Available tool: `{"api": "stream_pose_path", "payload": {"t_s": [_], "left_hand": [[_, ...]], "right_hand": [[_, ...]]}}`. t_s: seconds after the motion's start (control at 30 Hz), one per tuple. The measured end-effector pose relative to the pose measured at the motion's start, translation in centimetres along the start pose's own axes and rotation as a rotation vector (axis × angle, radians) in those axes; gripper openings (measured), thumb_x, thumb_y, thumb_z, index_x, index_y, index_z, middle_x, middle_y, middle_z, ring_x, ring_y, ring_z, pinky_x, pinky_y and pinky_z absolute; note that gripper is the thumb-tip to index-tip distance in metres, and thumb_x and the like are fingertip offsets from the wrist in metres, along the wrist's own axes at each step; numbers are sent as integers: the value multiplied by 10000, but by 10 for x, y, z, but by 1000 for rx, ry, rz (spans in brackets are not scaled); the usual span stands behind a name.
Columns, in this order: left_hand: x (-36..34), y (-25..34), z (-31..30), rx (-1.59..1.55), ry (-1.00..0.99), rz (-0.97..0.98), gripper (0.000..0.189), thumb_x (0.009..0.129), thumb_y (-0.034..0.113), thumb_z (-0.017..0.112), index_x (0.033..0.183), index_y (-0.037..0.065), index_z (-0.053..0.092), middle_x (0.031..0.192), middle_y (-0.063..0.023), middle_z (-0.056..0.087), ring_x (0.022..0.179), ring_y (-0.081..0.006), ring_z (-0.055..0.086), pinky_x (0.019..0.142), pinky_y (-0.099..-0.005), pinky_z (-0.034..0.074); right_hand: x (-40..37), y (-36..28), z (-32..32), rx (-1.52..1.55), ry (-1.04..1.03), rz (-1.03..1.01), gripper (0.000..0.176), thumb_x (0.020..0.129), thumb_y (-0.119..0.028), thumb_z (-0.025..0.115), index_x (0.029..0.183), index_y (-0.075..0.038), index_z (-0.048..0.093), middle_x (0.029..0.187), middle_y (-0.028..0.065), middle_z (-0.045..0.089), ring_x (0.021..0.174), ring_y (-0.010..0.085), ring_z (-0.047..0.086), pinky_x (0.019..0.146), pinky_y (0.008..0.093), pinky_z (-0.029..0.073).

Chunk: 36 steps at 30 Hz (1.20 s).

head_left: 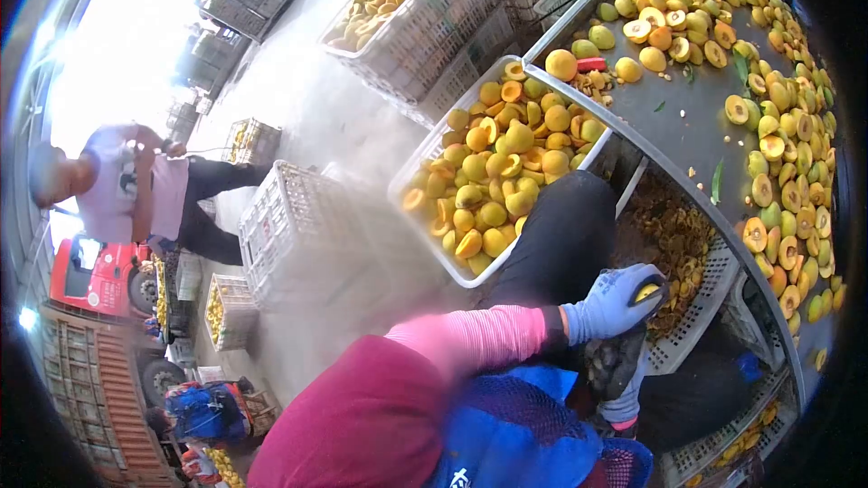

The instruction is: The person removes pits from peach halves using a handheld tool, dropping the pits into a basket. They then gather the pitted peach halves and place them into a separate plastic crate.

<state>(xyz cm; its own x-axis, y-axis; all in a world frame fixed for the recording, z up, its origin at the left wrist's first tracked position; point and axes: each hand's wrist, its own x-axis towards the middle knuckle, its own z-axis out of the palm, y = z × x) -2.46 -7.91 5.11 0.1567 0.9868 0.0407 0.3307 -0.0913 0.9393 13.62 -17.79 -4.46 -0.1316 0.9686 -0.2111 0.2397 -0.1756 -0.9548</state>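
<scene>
My right hand point(615, 305), in a blue glove with a dark palm, is closed around a yellow peach point(646, 293), which shows only in part between the fingers. Close beside it is my left hand point(618, 367), its dark, soiled glove palm showing and the fingers curled; whatever may be in them is hidden. Both hands are over my lap, near a white crate point(714, 282) of brown peelings or pits point(674, 239). On the metal worktable point(651, 117) are many halved and whole peaches point(768, 145). A white crate full of peach halves point(506, 163) stands beside my knee.
A red object point(591, 64) lies among fruit at the table's edge. Stacked crates point(425, 27), one heaped with peaches, stand beyond. Another crate stack point(294, 226) is on the floor. A person point(136, 172) stands near a red truck point(95, 276); another person point(203, 411) is lower left.
</scene>
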Motion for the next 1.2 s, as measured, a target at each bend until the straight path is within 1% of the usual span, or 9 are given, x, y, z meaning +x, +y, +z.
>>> {"api": "stream_pose_path", "payload": {"t_s": [0.1,0.23,0.3,0.4,0.5,0.6,0.83,1.03,1.2], "left_hand": [[-2,-9,-3,-5,-60,99,307,843,278,603,1055,61,554,936,-178,629,918,-355,607,771,-404,491],[7,-6,-5,-16,-260,-242,380,867,371,576,1039,33,560,932,-198,643,905,-354,620,776,-414,480],[10,-29,-5,-32,-389,-125,368,868,344,590,1080,45,571,970,-224,625,970,-356,590,828,-421,464],[12,17,-7,100,-270,-359,307,840,198,624,1098,36,587,991,-211,627,988,-335,597,842,-407,475],[7,7,9,52,-42,-36,269,802,235,640,984,38,617,895,-173,640,833,-356,633,723,-396,507],[8,4,8,173,-27,253,209,837,76,567,1029,2,602,904,-177,643,800,-300,658,714,-345,514],[6,-10,8,90,-230,127,299,816,131,606,1081,-4,575,887,-155,636,815,-263,658,707,-322,501],[15,-11,6,214,-366,293,268,843,114,569,1085,-1,580,947,-140,630,858,-249,643,764,-327,493],[3,-17,20,-355,-355,-48,246,907,145,505,1084,-10,578,983,-96,607,929,-179,577,827,-302,459]], "right_hand": [[-1,-1,2,53,9,18,366,970,-326,425,1123,-13,538,945,149,604,803,294,592,735,391,500],[6,6,9,59,80,-38,388,967,-353,419,1102,-19,563,908,156,616,778,316,598,728,399,502],[3,32,-11,-840,-8,-545,578,815,-266,642,1273,25,443,1144,213,528,1052,378,520,887,442,432],[6,-51,17,739,86,308,298,952,-202,465,1113,18,585,1038,166,625,944,264,605,814,351,490],[3,-67,8,1222,-208,638,284,921,-353,490,955,-77,548,799,66,535,693,200,529,595,316,422],[0,-79,4,1304,-411,681,429,921,-563,416,805,-157,497,604,-33,443,449,105,415,391,240,321],[3,-77,-1,1399,-424,800,441,923,-563,428,850,-132,483,554,-22,377,394,99,331,333,239,249],[3,-65,-9,1796,-697,736,433,940,-543,405,846,-131,497,563,-38,359,417,86,321,353,232,251],[0,-73,-8,1976,-774,654,453,968,-508,368,884,-86,507,553,-27,360,416,68,328,353,209,272]]}}
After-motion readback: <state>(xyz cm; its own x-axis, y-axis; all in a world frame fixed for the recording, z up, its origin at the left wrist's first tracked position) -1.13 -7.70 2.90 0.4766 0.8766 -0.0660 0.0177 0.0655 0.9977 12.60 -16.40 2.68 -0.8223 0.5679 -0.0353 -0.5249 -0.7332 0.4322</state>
